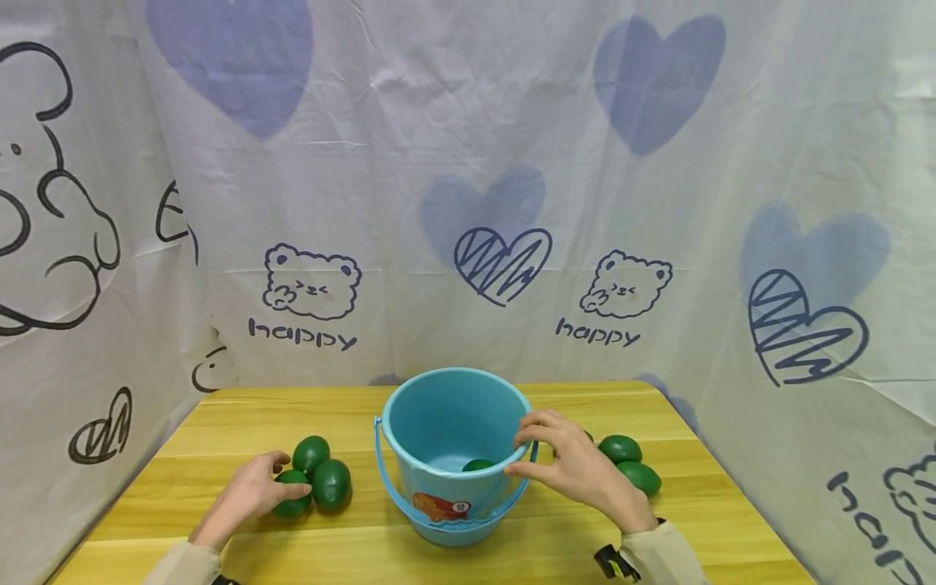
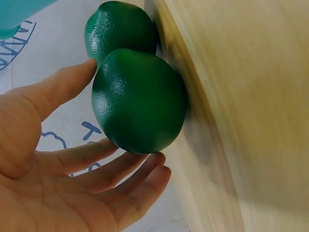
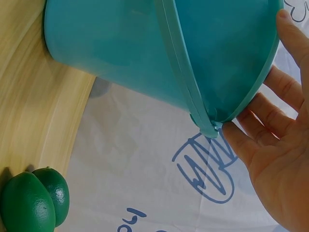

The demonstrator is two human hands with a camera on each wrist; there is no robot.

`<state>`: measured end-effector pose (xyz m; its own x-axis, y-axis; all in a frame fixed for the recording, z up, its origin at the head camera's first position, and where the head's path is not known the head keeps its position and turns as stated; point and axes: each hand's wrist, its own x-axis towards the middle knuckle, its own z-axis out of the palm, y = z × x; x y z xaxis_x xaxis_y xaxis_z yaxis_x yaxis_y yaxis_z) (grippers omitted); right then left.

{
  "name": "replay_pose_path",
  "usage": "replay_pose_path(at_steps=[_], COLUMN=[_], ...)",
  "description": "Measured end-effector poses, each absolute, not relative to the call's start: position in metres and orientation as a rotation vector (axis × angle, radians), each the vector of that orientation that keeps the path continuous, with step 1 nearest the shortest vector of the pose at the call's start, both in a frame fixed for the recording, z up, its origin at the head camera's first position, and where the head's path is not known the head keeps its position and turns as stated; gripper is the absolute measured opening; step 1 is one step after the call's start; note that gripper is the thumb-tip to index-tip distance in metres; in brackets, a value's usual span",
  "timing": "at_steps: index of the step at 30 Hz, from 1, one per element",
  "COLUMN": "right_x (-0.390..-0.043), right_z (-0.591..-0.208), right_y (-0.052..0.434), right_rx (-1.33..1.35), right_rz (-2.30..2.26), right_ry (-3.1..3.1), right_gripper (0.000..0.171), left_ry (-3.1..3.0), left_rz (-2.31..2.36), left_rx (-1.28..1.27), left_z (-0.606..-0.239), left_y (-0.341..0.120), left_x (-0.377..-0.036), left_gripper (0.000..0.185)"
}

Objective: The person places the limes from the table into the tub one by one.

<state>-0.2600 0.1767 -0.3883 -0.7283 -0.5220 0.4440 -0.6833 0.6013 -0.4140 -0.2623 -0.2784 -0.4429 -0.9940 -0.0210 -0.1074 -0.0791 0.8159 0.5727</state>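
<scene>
Resting on the wooden surface, the left hand is cupping one green lime with relaxed fingers, two more limes just beyond it. The right hand is touching the blue bucket's rim, fingers loosely spread, limes beside it.

the head view looks forward and down from above the table, not very near, and takes in the bucket and both hands. the left wrist view is very close, beside the left hand, facing two limes. the right wrist view is close under the right hand, facing the bucket wall. each wrist view shares its hand with the head view.
</scene>
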Motion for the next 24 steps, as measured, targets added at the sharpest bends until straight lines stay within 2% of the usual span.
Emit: replay_pose_path(at_steps=[12, 19, 24], right_x=[-0.2588, -0.2592, -0.2592], right_z=[-0.3869, -0.3865, -0.3869], right_y=[0.1770, 0.1767, 0.1766], right_rx=[0.986, 0.987, 0.983], right_rz=[0.835, 0.828, 0.826], right_ry=[-2.558, -2.559, -2.564], right_gripper=[0.029, 0.032, 0.031], left_ry=[2.905, 2.833, 2.807], left_rz=[0.895, 0.962, 0.960], left_rx=[-0.086, -0.144, -0.196], left_z=[-0.4467, -0.4487, -0.4487], left_y=[-0.2775, -0.2763, -0.2747], left_x=[-0.2611, -0.2566, -0.2533], left_gripper=[0.079, 0.057, 0.062])
